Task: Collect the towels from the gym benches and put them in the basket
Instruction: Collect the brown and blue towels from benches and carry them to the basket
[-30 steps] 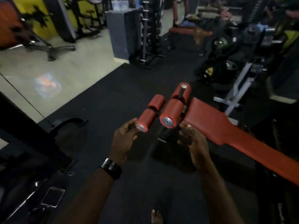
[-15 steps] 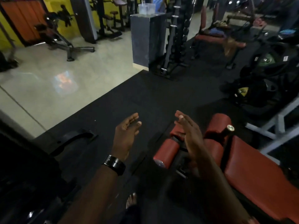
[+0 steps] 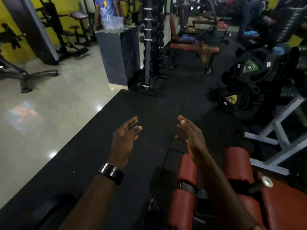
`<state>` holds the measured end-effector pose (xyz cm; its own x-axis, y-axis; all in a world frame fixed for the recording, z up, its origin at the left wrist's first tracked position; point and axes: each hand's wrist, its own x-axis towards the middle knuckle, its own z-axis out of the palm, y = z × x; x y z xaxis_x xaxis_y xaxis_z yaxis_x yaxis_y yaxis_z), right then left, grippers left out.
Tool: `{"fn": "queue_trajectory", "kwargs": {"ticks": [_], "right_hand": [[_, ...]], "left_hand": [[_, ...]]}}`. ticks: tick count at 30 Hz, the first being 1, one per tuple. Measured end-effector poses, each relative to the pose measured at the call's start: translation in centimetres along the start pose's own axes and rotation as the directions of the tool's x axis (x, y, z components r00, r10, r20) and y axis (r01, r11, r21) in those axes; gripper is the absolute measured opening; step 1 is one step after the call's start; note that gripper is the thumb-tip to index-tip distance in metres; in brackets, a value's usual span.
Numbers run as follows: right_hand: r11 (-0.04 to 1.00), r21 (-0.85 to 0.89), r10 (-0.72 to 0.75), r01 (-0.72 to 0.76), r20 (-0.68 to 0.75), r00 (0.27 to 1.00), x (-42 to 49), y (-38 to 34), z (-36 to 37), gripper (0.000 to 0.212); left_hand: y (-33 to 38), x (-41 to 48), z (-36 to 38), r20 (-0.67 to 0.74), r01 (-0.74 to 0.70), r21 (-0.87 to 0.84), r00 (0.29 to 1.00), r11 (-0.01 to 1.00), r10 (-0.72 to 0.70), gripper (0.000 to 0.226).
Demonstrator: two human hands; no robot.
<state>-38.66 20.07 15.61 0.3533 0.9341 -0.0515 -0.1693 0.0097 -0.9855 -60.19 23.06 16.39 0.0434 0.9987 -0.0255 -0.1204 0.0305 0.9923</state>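
Black watch (image 3: 111,173) sits on my left wrist; my left hand (image 3: 124,138) and right hand (image 3: 191,135) hang flat-fingered, palms facing each other, holding nothing, above the dark floor mat (image 3: 149,105). Red padded rollers (image 3: 187,170) lie under my right forearm. Well ahead, a tan towel (image 3: 205,53) droops crumpled over one end of the far red bench (image 3: 184,46), a blue towel (image 3: 187,37) bunched on it nearer the backrest

Two hands, left hand (image 3: 123,140) and right hand (image 3: 191,135), one wristwatch (image 3: 111,173), one grey pillar (image 3: 116,53), one clear tub (image 3: 113,22) atop the pillar, one dumbbell rack (image 3: 152,47) just right of the pillar, two red benches farther right, near bench (image 3: 285,209) and far bench (image 3: 184,46), one brown towel (image 3: 205,53)
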Motion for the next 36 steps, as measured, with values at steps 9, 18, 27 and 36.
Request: {"fn": "queue_trajectory", "kwargs": {"ticks": [9, 18, 27, 36], "right_hand": [[0.997, 0.049, -0.052, 0.058, -0.120, 0.991, 24.2, -1.7, 2.2, 0.031], [0.995, 0.032, -0.092, 0.097, -0.138, 0.986, 44.3, -3.3, 5.4, 0.032], [0.990, 0.008, -0.135, 0.142, -0.278, 0.951, 66.7, -5.9, 5.6, 0.028], [0.990, -0.005, -0.129, 0.142, -0.449, 0.884, 85.7, -8.4, 1.6, 0.025]], "left_hand": [[1.6, 23.7, 3.8, 0.058, -0.008, 0.043, 0.998, 0.999, 0.005, 0.039], [2.7, 44.1, 10.0, 0.124, 0.008, -0.021, 0.992, 1.000, -0.005, 0.041], [1.3, 70.7, 16.7, 0.248, 0.052, -0.107, 0.968, 0.993, -0.024, 0.034], [2.0, 92.0, 29.6, 0.451, 0.075, -0.056, 0.892, 0.996, -0.041, 0.034]]}}
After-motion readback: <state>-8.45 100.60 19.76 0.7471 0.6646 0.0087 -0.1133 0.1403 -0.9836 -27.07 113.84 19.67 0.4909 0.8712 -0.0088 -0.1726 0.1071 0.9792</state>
